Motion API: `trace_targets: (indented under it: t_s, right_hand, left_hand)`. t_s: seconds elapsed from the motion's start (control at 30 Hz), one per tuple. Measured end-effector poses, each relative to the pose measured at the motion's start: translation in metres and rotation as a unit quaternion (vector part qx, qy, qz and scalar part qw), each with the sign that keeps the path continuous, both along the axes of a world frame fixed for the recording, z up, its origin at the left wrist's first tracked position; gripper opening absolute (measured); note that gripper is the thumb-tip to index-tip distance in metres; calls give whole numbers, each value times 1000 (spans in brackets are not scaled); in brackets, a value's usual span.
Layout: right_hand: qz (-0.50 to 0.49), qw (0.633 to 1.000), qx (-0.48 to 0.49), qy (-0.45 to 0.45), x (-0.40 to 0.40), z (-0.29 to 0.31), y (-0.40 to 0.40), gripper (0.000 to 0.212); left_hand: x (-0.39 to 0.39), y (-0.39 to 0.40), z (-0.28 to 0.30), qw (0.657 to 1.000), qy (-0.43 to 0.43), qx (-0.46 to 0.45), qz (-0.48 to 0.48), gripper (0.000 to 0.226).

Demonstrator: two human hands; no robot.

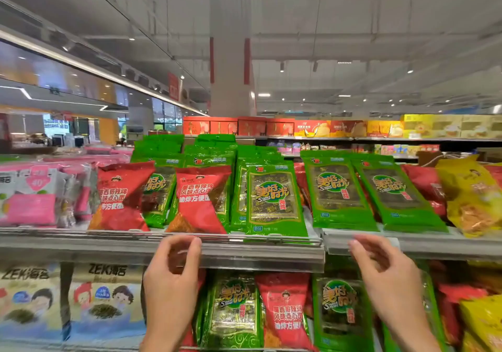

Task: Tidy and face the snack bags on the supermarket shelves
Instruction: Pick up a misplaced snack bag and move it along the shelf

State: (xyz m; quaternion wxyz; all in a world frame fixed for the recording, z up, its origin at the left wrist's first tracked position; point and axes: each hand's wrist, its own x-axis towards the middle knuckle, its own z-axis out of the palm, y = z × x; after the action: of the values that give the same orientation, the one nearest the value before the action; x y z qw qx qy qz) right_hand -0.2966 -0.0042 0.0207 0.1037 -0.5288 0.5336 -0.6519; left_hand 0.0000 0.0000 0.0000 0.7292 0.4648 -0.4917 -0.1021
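Green seaweed bags [273, 199] stand in rows on the top shelf [244, 254], with two red snack bags [199, 199] leaning in front of them at the left. More green bags [338, 191] stand to the right, beside a yellow bag [472, 196]. My left hand [173, 275] is raised just below the shelf edge, under the red bags, fingers loosely curled and holding nothing. My right hand [385, 267] hovers below the right shelf edge, fingers relaxed and empty, slightly blurred.
Pink and white packs [35, 196] fill the shelf's left end. The lower shelf holds green bags [233, 311], a red bag [285, 313] and pale seaweed packs [106, 302]. Behind the shelf, a white pillar [231, 80] rises above rows of red and yellow boxes [312, 128].
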Motion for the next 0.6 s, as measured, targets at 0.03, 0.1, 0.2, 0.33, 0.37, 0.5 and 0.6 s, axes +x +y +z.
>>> trace_targets:
  t_s: [0.03, 0.1, 0.2, 0.33, 0.37, 0.5, 0.6]
  right_hand:
    - [-13, 999, -22, 32, -9, 13, -12, 8]
    - [-36, 996, -27, 78, -22, 36, -31, 17]
    - [-55, 988, 18, 143, -30, 61, -63, 42]
    - [-66, 968, 127, 208, -35, 69, -95, 71]
    - [-67, 963, 151, 212, -36, 70, -102, 76]
    - [-91, 951, 204, 212, -43, 68, -125, 85]
    - [-105, 940, 243, 214, -45, 72, -136, 81]
  left_hand:
    - [0, -8, 16, 999, -24, -24, 25, 3]
    - [-1, -17, 38, 996, -48, -38, 64, 9]
    - [4, -36, 59, 992, -77, -4, 102, 28]
    - [24, -62, 74, 981, -133, 95, 108, 64]
    - [28, -68, 77, 978, -143, 122, 94, 76]
    - [43, -89, 79, 959, -160, 232, 8, 120]
    - [59, -101, 80, 948, -158, 276, -14, 131]
